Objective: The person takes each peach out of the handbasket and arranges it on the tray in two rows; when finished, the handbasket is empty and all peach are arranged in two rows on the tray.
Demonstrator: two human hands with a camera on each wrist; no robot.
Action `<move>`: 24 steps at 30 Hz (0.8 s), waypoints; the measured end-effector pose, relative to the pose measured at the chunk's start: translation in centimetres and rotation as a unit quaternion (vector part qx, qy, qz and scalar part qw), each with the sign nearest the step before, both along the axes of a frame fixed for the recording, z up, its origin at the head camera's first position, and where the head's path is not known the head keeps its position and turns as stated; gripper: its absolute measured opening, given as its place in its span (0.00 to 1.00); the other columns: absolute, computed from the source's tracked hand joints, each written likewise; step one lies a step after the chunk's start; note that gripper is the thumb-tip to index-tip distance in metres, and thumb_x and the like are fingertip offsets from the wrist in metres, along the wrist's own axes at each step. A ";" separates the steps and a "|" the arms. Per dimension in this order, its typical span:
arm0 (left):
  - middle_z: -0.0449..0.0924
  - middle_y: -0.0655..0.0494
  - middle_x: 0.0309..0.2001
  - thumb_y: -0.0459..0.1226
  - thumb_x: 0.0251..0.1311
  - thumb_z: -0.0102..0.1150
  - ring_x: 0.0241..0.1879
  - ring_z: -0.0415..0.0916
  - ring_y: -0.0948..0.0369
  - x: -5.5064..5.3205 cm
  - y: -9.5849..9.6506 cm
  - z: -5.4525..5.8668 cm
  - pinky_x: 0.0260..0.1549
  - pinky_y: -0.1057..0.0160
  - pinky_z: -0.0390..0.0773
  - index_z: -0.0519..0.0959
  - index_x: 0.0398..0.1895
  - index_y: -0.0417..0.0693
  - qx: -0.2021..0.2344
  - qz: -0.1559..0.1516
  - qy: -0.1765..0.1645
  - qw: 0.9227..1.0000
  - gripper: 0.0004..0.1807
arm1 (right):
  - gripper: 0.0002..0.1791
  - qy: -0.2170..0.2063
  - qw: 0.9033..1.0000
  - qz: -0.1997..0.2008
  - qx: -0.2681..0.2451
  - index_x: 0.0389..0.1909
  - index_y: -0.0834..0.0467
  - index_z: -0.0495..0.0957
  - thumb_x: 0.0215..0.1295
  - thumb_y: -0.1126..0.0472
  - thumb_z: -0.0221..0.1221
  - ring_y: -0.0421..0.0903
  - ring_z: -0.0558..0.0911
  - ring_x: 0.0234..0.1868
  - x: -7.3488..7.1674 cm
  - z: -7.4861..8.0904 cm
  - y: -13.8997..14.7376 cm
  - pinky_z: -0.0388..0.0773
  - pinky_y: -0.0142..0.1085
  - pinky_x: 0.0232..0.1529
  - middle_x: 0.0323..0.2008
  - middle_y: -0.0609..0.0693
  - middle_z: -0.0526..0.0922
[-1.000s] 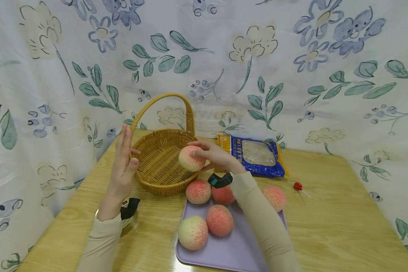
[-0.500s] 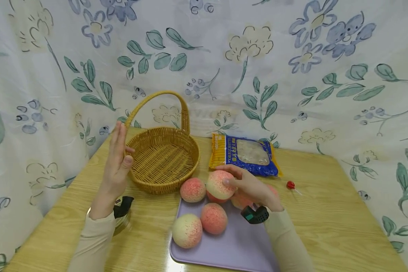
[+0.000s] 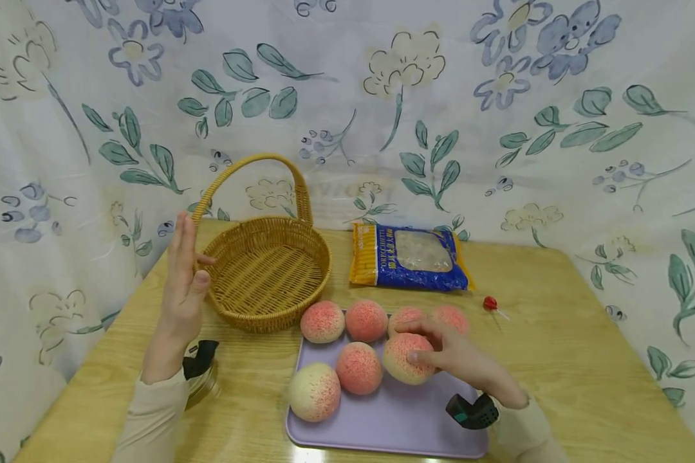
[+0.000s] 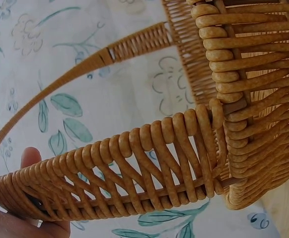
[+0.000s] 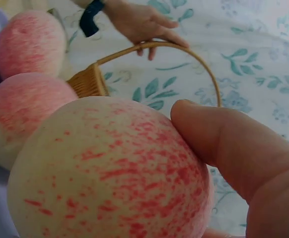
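My right hand [image 3: 463,360] pinches a pale peach [image 3: 402,366] with pink speckles, low over the lilac tray [image 3: 394,421]. In the right wrist view the thumb [image 5: 209,129] presses on the side of this peach [image 5: 105,173]; I cannot tell whether the peach touches the tray. On and along the tray lie several more peaches, one pale [image 3: 309,392] at the front left. At the left, my left hand [image 3: 179,302] holds the arched handle [image 4: 134,163] of the wicker basket [image 3: 266,319]. Its fingers pass on both sides of the handle, some stretched out. No peach lies in the basket.
Behind the tray lies a blue and yellow pasta bag [image 3: 411,257]. A red lollipop [image 3: 490,303] is at the right on the wooden table [image 3: 579,360]. A round, shiny container [image 3: 203,389] stands partly hidden behind the left wrist. A flowered curtain [image 3: 347,103] closes off the back.
My right hand has carried the pale peach from above the basket's right side rightward and down to the tray. My left hand stays at the basket handle. The head view has shifted slightly.
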State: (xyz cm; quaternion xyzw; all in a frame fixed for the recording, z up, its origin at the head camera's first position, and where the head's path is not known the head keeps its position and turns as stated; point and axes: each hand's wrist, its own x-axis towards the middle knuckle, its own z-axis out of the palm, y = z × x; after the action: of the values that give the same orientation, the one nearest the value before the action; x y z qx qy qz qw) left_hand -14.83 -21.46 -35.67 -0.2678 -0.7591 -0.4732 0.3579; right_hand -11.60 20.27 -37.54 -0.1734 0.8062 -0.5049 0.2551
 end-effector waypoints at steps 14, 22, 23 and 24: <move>0.36 0.45 0.79 0.51 0.75 0.34 0.47 0.65 0.67 0.6 -0.5 0.2 0.46 0.73 0.63 0.43 0.76 0.39 -0.006 0.011 -0.003 1.000 0.36 | 0.22 0.078 0.995 0.014 0.062 0.54 0.60 0.77 0.62 0.54 0.65 0.59 0.75 0.58 0.4 -2.3 -0.8 0.71 0.51 0.57 0.56 0.56 0.79; 0.40 0.52 0.79 0.56 0.74 0.34 0.68 0.60 0.55 2.3 -1.1 1.9 0.66 0.54 0.59 0.45 0.78 0.51 -0.098 0.090 -0.078 0.988 0.36 | 0.20 0.137 0.989 0.015 0.051 0.58 0.62 0.75 0.70 0.55 0.56 0.60 0.78 0.57 1.0 -0.4 0.3 0.77 0.44 0.54 0.55 0.60 0.80; 0.42 0.53 0.79 0.58 0.73 0.34 0.70 0.57 0.51 2.6 -1.2 2.2 0.67 0.48 0.56 0.46 0.78 0.54 -0.115 0.108 -0.083 0.984 0.36 | 0.20 0.140 0.989 0.012 0.050 0.59 0.62 0.74 0.71 0.56 0.55 0.60 0.78 0.57 1.1 0.0 0.7 0.77 0.40 0.52 0.55 0.60 0.80; 0.44 0.52 0.78 0.59 0.72 0.34 0.70 0.55 0.46 2.9 -1.1 2.5 0.66 0.42 0.54 0.47 0.78 0.55 -0.134 0.127 -0.079 0.980 0.37 | 0.20 0.144 0.988 0.006 0.051 0.59 0.62 0.74 0.72 0.56 0.54 0.61 0.78 0.56 1.2 0.3 1.0 0.77 0.39 0.51 0.55 0.60 0.80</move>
State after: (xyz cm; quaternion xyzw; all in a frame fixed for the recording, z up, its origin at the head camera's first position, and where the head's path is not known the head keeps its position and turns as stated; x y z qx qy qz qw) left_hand -11.90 -22.60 -33.16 -0.1768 -0.8692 -0.3379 0.3147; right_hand -10.44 21.30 -37.21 -0.2363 0.8582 -0.4312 0.1477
